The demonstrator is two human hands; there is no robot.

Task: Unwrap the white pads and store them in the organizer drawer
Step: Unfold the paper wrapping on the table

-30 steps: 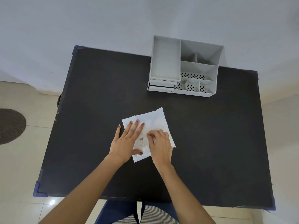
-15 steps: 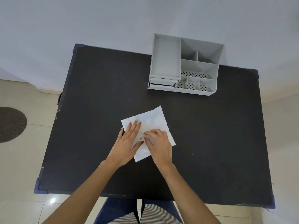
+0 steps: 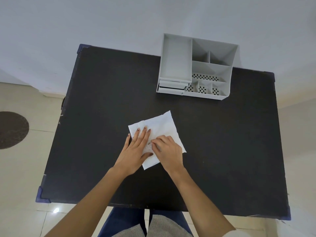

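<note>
A white wrapped pad (image 3: 159, 129) lies flat on the black table (image 3: 222, 142), a little in front of me. My left hand (image 3: 135, 151) presses flat on its left half with fingers spread. My right hand (image 3: 168, 152) rests on its right half, fingertips pinched at a small printed spot near the middle of the wrapper. The grey organizer (image 3: 196, 65) stands at the table's far edge, with its two small drawers (image 3: 171, 87) closed at the lower left front.
The organizer has several open compartments, some with perforated floors. The table's corners carry blue guards (image 3: 41, 196). A dark round mat (image 3: 12, 130) lies on the tiled floor to the left. My knees show below the near table edge.
My right hand's fingertips have drawn together at the wrapper's middle, and my left thumb has slid in toward them. The pad has stayed in place.
</note>
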